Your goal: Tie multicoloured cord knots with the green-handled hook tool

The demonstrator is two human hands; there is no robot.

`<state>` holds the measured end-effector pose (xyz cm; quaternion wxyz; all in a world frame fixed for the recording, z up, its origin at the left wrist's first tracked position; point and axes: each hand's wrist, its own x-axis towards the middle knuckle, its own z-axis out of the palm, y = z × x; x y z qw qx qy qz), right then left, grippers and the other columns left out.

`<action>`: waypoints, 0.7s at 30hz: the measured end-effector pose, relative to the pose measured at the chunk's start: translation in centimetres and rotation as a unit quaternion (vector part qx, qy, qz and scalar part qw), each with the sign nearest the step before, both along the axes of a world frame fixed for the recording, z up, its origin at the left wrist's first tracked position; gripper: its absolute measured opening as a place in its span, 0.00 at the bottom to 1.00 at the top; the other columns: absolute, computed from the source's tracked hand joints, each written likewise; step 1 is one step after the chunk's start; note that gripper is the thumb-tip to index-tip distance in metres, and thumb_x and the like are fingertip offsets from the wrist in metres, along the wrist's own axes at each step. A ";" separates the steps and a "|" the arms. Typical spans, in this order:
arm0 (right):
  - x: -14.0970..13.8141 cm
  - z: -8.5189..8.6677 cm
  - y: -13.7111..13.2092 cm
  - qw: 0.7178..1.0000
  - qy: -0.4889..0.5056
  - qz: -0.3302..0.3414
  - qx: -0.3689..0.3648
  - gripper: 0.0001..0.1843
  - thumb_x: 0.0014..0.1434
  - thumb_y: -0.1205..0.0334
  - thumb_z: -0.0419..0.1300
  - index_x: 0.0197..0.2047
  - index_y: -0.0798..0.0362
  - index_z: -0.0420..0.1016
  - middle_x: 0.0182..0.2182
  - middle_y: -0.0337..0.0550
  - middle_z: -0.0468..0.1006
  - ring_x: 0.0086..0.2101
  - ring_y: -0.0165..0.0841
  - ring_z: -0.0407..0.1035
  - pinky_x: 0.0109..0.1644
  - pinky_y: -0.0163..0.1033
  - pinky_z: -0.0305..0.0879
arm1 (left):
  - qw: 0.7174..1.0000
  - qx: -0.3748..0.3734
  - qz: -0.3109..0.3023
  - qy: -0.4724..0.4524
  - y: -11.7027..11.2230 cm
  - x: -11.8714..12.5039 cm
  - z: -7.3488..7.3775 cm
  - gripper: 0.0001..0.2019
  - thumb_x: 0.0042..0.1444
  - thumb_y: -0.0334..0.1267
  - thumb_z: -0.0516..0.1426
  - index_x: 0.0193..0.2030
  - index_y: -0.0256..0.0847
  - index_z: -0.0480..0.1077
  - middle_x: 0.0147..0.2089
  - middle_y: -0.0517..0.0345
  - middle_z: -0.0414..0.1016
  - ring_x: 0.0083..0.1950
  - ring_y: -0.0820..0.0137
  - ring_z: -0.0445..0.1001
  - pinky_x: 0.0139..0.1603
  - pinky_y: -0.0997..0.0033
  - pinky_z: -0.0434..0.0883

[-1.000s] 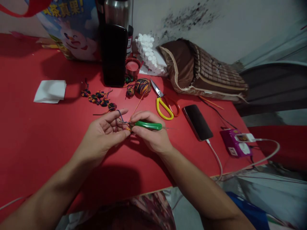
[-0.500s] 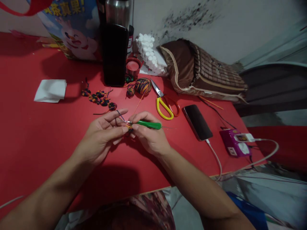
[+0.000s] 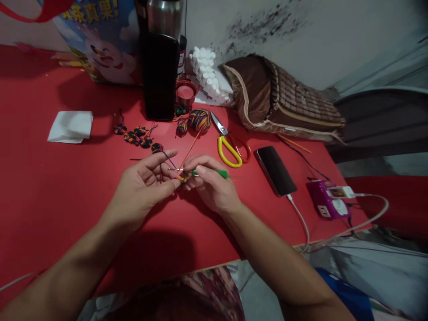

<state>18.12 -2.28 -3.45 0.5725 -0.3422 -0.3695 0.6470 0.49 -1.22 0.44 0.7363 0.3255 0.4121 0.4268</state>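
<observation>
My left hand [image 3: 143,183] pinches a small multicoloured crochet piece [image 3: 183,179] between thumb and fingers, with yarn looped over its raised index finger. In my right hand [image 3: 214,183] is a crochet hook [image 3: 220,173] with a green handle; its metal tip points left, just above the piece. A strand runs from the work up to a multicoloured yarn ball [image 3: 199,120], beside which lies a smaller ball [image 3: 181,129]. Several small crocheted pieces [image 3: 132,137] of the same yarn lie on the red table [image 3: 67,191], beyond my left hand.
Scissors [image 3: 229,151] with yellow and red handles lie right of the yarn. Farther right are a charging phone [image 3: 275,171] and a purple box [image 3: 326,200] with a white plug. A black phone [image 3: 161,78] stands upright at the back. Folded paper [image 3: 71,126] lies left, a brown cushion [image 3: 284,96] behind.
My right hand and the hook have shifted slightly right, and the right thumb now lies over the green handle. The crochet piece has moved a little right too.
</observation>
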 end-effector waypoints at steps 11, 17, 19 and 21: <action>0.7 0.1 0.9 0.999 -0.013 0.027 0.015 0.30 0.64 0.34 0.67 0.25 0.52 0.85 0.22 0.37 0.74 0.17 0.22 0.59 0.22 0.34 0.59 | 0.997 0.043 -0.016 0.058 -0.2 0.4 1.0 0.26 0.46 0.22 0.71 0.55 0.35 0.81 0.30 0.62 0.80 0.28 0.75 0.77 0.30 0.79 0.74; 1.4 0.7 0.5 0.995 -0.086 0.002 0.051 0.32 0.67 0.33 0.64 0.25 0.50 0.87 0.21 0.38 0.75 0.17 0.23 0.59 0.21 0.35 0.57 | 0.996 0.058 -0.002 0.071 -0.3 0.1 0.8 0.23 0.46 0.20 0.70 0.51 0.39 0.85 0.29 0.62 0.80 0.27 0.74 0.79 0.30 0.77 0.75; 1.5 0.8 0.3 0.992 -0.102 -0.022 0.067 0.30 0.69 0.36 0.64 0.27 0.49 0.88 0.22 0.39 0.75 0.18 0.24 0.60 0.22 0.36 0.57 | 0.996 0.052 0.009 0.071 -0.4 0.1 1.0 0.23 0.47 0.21 0.71 0.50 0.41 0.85 0.30 0.63 0.80 0.27 0.75 0.78 0.29 0.78 0.74; 1.6 0.8 0.1 0.990 -0.109 -0.039 0.084 0.27 0.70 0.39 0.64 0.28 0.48 0.90 0.24 0.39 0.76 0.19 0.24 0.61 0.23 0.36 0.58 | 0.996 0.049 0.020 0.066 -0.5 0.2 1.2 0.21 0.48 0.22 0.72 0.49 0.42 0.86 0.30 0.63 0.79 0.27 0.76 0.78 0.28 0.78 0.74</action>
